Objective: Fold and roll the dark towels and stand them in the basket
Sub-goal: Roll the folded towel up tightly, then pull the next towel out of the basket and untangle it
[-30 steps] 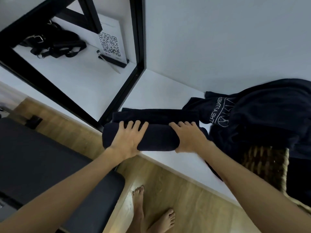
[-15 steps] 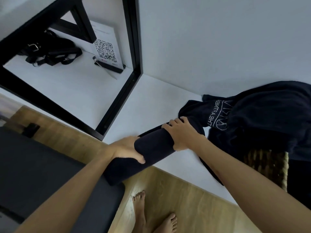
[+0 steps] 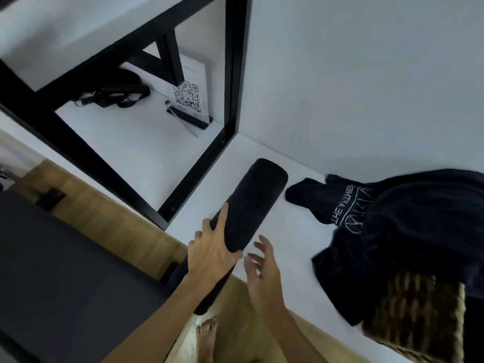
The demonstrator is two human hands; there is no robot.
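1. Change: a second ago the rolled towel [image 3: 246,213] lay crosswise along the near edge of the white shelf [image 3: 296,247] under both palms. Now it is swung end-on, its far end up toward the wall and its near end overhanging the shelf edge above the wooden floor [image 3: 235,334].
2. Change: the right hand [image 3: 262,268] was clamped on the roll half a second ago. It has since let go, with fingers spread and nothing in it.
3. Left hand [image 3: 209,252]: wrapped around the near-middle of the roll from the left, fingers curled over the cloth. It alone carries the roll.
4. Roll looks tight and even, with no loose tail visible. Judgement: rolling is done for this towel and the step in hand is the transfer to the basket.
5. Position: the roll lies between the two hands, touching the left; the right is just beside it on the right, apart from the cloth.
6. Wicker basket [image 3: 419,318]: near right, well apart from the roll. Unfolded dark towels [image 3: 408,226], one bearing white print, are heaped over its far rim and spill left onto the shelf.
7. Judgement: the heap may block the basket mouth and could need shifting first.
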